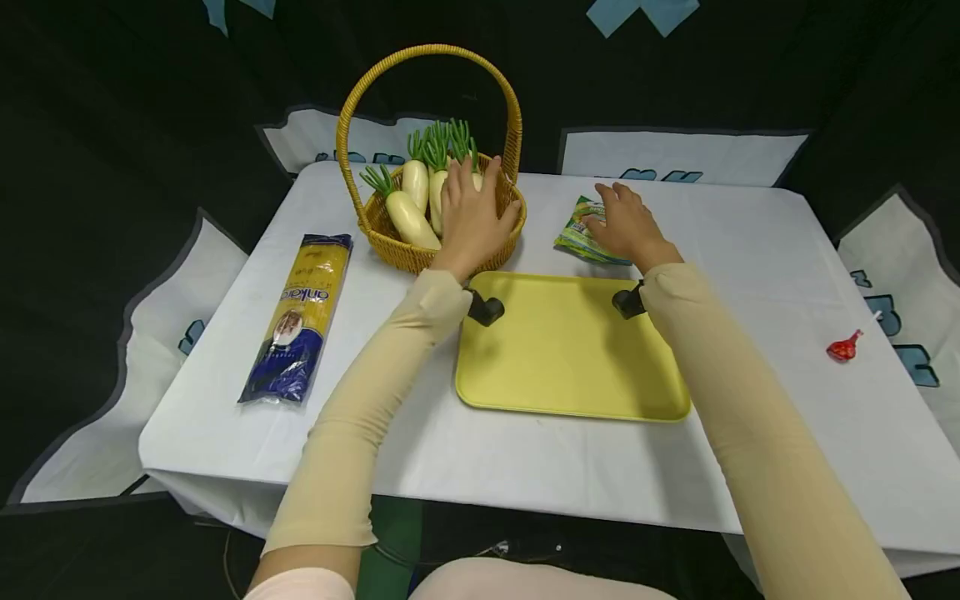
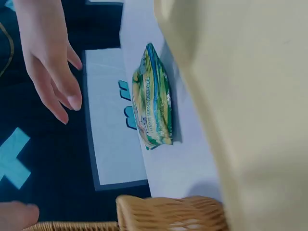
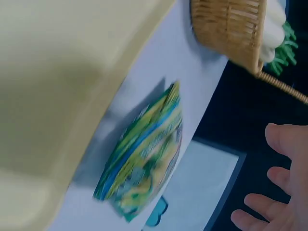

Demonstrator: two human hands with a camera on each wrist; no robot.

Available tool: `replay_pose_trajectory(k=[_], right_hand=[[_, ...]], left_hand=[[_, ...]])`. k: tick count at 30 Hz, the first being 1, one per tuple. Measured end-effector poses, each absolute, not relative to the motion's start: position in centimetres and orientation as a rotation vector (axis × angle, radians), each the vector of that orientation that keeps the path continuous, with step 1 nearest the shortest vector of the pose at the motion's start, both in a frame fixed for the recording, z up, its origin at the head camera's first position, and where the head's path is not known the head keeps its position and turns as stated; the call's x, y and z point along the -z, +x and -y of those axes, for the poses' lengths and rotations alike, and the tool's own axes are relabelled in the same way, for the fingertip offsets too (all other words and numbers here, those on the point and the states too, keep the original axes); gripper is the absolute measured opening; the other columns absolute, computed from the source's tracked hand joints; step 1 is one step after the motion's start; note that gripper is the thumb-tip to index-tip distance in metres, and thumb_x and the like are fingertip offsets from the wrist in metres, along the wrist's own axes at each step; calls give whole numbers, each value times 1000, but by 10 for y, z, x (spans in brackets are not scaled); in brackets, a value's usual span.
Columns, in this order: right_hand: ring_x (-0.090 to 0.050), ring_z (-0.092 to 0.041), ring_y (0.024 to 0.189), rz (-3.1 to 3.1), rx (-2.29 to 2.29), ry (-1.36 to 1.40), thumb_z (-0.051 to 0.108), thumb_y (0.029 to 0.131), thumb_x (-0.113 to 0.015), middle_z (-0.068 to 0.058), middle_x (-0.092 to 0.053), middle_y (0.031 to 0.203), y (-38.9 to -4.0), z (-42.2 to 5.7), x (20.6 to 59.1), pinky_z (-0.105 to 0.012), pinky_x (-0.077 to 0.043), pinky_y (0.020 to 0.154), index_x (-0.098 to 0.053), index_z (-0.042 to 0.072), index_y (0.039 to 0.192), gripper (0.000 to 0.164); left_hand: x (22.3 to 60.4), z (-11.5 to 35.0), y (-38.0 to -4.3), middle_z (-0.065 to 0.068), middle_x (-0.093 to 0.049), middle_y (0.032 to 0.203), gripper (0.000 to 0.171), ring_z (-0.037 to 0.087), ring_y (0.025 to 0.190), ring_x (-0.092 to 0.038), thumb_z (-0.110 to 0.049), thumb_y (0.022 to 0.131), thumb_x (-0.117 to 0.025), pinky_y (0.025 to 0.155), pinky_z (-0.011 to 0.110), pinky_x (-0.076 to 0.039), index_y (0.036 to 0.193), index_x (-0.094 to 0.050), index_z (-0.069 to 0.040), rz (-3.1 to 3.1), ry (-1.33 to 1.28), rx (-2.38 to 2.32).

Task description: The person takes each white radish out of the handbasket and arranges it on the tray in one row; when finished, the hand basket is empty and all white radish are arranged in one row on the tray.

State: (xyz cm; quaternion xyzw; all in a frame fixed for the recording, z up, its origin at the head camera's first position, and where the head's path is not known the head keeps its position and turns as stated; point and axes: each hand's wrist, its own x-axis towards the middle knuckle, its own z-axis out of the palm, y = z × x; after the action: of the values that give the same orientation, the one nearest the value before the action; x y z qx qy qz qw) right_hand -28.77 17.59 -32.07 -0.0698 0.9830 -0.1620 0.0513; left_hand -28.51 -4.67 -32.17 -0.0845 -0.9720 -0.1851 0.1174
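My left hand (image 1: 474,218) hovers over the right side of a wicker basket (image 1: 405,252), fingers spread and holding nothing. White radishes (image 1: 408,218) with green tops stand in the basket, partly hidden behind that hand. Only the left thumb (image 2: 18,215) shows in the left wrist view. My right hand (image 1: 628,225) is nearest to a green and yellow packet (image 1: 581,237), overlapping it in the head view. In the right wrist view a gap separates the loosely bent fingers from the packet (image 3: 144,156), which lies on the table.
In front of the basket and packet lies a yellow tray (image 1: 570,350), below both wrists. A yellow and blue pasta bag (image 1: 296,321) is on the left of the white table (image 1: 420,450). Near the right edge sits a small red thing (image 1: 845,347) with a white stick.
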Motion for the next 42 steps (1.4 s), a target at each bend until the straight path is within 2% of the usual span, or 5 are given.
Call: replay_pose_trajectory(k=[6, 15, 23, 37, 42], right_hand=[[-20, -36, 136, -2982, 666, -323, 34, 95, -39, -21, -17, 148, -288, -152, 324, -51, -21, 108, -14, 13, 146, 60], [-34, -31, 129, -2954, 998, -586, 33, 95, -43, -16, -27, 143, -282, -107, 331, -46, -30, 104, -19, 16, 144, 58], [-33, -31, 129, -2869, 1113, -743, 32, 93, -48, -19, -26, 142, -282, -65, 337, -44, -31, 105, -13, 15, 145, 66], [-3, -40, 138, -2803, 1034, -462, 31, 90, -53, -25, 2, 146, -310, -26, 349, -54, -27, 104, 9, 22, 145, 83], [-5, -45, 135, -2755, 1028, -356, 28, 89, -55, -26, 6, 147, -324, -26, 347, -56, -28, 102, 11, 25, 145, 86]], left_hand=[[348, 92, -259, 17, -6, 148, 73, 32, 137, -3, -54, 86, -47, 111, 47, -12, 144, -19, -21, 2573, 57, 837], [391, 134, -247, 16, 28, 146, 92, 35, 138, 15, -65, 74, -56, 107, 60, -8, 144, -3, -37, 2360, 392, 1299], [415, 141, -256, 22, 3, 149, 83, 44, 135, -13, -67, 78, -49, 105, 57, -23, 143, -7, -35, 2463, 305, 1532], [431, 134, -260, 22, -5, 145, 80, 48, 126, -27, -71, 77, -45, 95, 60, -31, 141, -9, -40, 2434, 344, 1448], [430, 133, -260, 22, -7, 145, 78, 47, 125, -28, -69, 78, -46, 95, 60, -32, 141, -11, -38, 2430, 358, 1436]])
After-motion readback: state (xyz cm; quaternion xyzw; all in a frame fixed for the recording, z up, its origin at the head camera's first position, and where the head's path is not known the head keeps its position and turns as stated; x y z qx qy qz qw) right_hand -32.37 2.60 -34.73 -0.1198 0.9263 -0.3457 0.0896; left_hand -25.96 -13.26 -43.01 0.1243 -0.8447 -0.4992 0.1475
